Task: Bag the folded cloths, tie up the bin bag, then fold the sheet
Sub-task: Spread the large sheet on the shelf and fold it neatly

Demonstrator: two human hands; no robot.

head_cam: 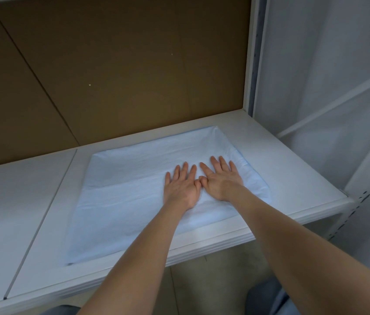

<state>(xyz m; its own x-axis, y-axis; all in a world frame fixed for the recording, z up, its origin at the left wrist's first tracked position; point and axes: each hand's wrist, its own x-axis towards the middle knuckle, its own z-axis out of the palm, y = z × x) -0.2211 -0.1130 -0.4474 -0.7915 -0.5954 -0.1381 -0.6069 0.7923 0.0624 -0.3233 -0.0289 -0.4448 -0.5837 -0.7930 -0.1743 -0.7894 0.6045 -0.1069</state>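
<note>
Sheet (122,201): one, pale blue, folded flat into a near-rectangle, lying under both hands and spreading mostly to their left. Its longer side seems to run left to right, parallel to the shelf's front edge; creases follow the same line.

Hands: two. Left hand (180,187) and right hand (221,178) lie palm-down on the sheet's right half, fingers straight and spread, thumbs touching.

Shelf (20,201): one, white, bearing the sheet; one seam well left of the hands.

Cardboard panel (111,64): brown, beyond the fingertips.

Upright post (251,53): one, white, beyond the right hand.
</note>
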